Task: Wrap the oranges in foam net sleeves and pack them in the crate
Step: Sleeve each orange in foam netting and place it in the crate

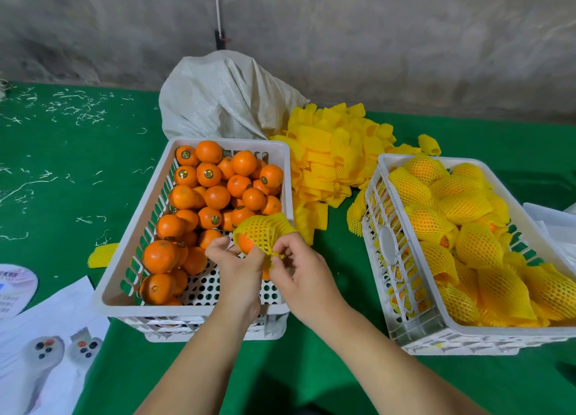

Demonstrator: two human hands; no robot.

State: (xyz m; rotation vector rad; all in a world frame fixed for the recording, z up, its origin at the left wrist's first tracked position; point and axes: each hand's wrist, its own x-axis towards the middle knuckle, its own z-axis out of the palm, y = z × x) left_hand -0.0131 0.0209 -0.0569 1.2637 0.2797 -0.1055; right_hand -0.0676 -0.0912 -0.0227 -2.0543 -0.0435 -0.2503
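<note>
Over the near right corner of the white crate of bare oranges, I hold one orange partly covered by a yellow foam net sleeve. My left hand grips the orange and sleeve from the left. My right hand pinches the sleeve's open near edge. A second white crate on the right holds several sleeved oranges. A heap of empty yellow sleeves lies between the crates at the back.
A grey woven sack stands behind the left crate by the concrete wall. One loose sleeve lies left of that crate. Papers and two grey controllers sit at the near left on the green cloth.
</note>
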